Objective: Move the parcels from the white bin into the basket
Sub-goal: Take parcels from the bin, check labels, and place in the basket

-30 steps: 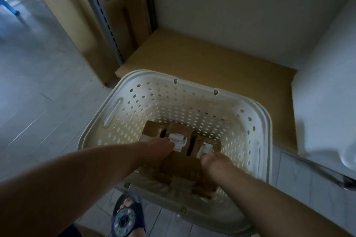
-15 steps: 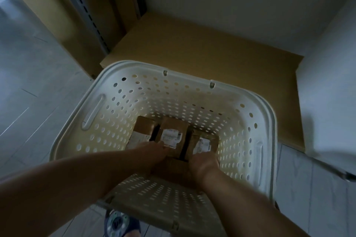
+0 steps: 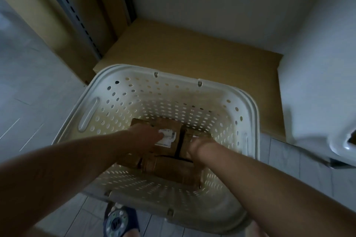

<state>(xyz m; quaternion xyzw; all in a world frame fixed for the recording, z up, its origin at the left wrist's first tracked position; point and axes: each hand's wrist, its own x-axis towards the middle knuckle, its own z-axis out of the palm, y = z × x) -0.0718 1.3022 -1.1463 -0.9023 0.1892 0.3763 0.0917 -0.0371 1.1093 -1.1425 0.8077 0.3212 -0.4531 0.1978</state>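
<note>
Lying on the floor of the basket (image 3: 248, 113), several brown parcels (image 3: 169, 167) are seen packed side by side, so part of the task is judged done. The white bin (image 3: 344, 140), just right of the basket, is barely shown; what remains inside cannot be told. The left hand (image 3: 146, 136) is laid on a labelled parcel, the right hand (image 3: 198, 146) on its neighbour; whether either grips cannot be told.
</note>
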